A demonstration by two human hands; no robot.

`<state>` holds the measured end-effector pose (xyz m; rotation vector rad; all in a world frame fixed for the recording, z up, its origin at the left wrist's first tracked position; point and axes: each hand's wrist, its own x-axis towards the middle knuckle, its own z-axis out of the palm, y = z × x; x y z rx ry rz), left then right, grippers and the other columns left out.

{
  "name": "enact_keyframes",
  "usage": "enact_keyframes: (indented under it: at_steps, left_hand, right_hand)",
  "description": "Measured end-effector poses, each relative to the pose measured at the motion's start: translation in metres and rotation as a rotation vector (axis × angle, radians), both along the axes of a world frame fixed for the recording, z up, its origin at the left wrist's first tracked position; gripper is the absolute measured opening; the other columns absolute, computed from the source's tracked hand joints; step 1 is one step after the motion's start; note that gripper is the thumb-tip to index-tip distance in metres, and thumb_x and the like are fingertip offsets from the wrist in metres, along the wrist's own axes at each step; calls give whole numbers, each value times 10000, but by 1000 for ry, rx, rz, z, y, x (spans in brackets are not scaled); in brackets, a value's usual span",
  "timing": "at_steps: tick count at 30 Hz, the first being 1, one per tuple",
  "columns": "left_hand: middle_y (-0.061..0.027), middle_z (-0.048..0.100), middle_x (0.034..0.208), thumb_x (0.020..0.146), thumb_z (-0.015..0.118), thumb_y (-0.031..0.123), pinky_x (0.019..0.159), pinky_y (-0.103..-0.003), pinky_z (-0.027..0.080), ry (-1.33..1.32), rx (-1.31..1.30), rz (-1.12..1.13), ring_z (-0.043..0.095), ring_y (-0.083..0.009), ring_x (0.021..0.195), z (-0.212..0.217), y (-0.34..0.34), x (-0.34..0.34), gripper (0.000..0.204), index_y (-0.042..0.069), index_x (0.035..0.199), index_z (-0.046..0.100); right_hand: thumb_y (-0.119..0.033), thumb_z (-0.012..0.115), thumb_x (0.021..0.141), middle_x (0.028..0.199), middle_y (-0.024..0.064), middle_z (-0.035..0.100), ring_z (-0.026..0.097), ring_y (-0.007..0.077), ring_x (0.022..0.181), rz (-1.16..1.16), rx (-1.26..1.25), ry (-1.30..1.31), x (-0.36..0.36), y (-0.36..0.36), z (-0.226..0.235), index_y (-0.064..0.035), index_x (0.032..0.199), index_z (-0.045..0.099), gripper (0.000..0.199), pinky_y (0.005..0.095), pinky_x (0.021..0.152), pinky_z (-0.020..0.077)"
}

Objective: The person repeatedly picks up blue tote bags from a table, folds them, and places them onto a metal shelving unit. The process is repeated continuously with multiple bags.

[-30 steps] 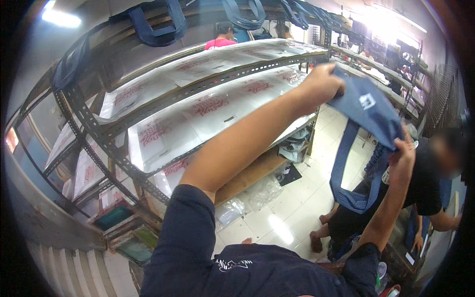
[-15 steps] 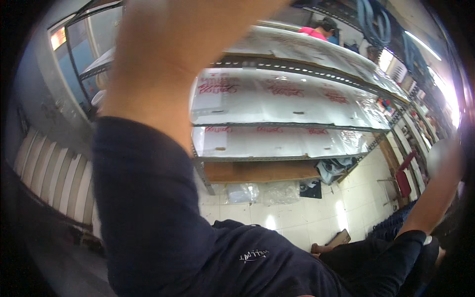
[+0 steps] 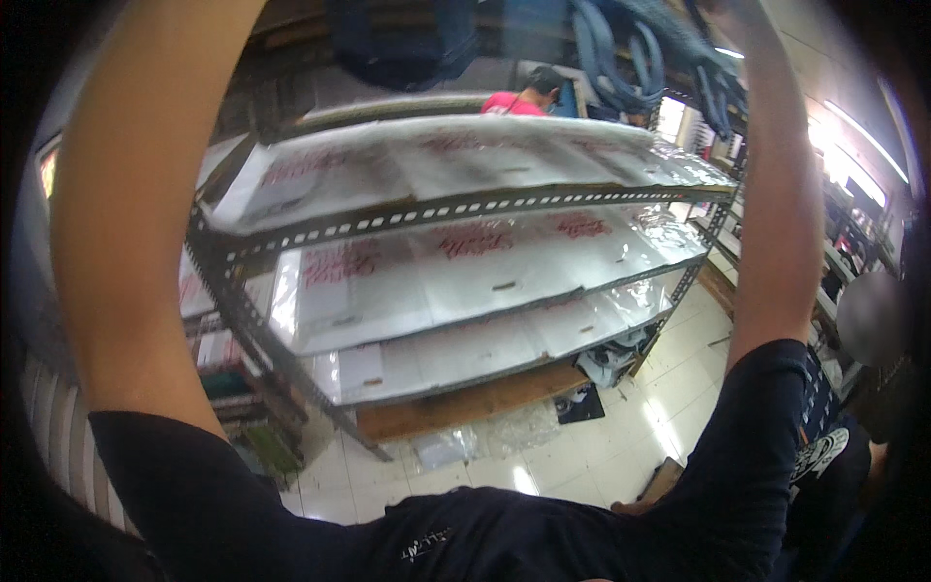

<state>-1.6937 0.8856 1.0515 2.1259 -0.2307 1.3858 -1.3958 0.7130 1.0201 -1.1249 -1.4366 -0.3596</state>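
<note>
Both my arms are raised overhead. My left forearm runs out past the top edge, so my left hand is out of frame. At the upper right, only a sliver of my right hand [image 3: 725,8] shows at the top edge, beside bunched blue denim cloth [image 3: 669,44]; its fingers are hidden. Loops of the denim [image 3: 621,73] dangle from the upper level of the rack. Between my arms, a darker blue piece of cloth [image 3: 402,44] hangs down, blurred, from the top edge.
Ahead stands a slotted metal rack [image 3: 465,207] whose shelves carry plastic-covered white sheets [image 3: 407,267]. A person in a pink top [image 3: 514,103] is behind it. Clear plastic [image 3: 514,434] and a black flat piece [image 3: 580,407] lie on the tiled floor [image 3: 621,441].
My right arm has risen from the lower right to overhead. The left arm has shifted left, opening the view of the rack. Dark blue cloth now shows at the top, and the view has tilted upward.
</note>
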Motion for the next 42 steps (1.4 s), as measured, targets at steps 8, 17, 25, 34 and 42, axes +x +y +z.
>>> enact_keyframes:
  at_steps: [8,17,25,34,42]
  left_hand:
    - [-32,548,615,660,627,14,584,-319,458,-93,-201,35,527,-157,579,24,58,81,85,63,628,566]
    - [-155,687,823,639,724,209,681,-335,515,45,224,745,657,-246,751,-1,56,120,197,48,752,713]
    - [-202,673,893,640,748,426,785,-354,504,161,363,969,653,-296,870,-20,24,107,428,33,806,714]
    - [-162,679,872,742,687,355,796,-361,501,330,505,743,657,-288,876,-40,40,127,282,80,789,726]
    - [-159,638,1075,765,654,341,782,-392,507,-89,598,997,659,-297,863,-66,-12,91,420,102,1109,637]
  right_hand:
    - [-30,582,784,987,126,652,596,159,761,32,-24,144,51,22,14,22,1199,518,423,266,661,482]
    - [-170,699,712,1070,136,622,587,188,959,44,-119,-128,67,11,-35,-4,1193,554,529,299,864,455]
    - [-117,628,814,960,80,665,628,135,779,-335,-240,-23,89,1,-35,-9,1095,632,300,265,767,502]
    - [-183,627,747,879,101,680,641,256,899,-938,-79,-334,86,22,-44,-180,877,730,166,353,833,498]
    - [-195,682,767,867,86,655,637,155,785,-880,217,-204,24,-8,-92,-144,1065,664,303,306,688,501]
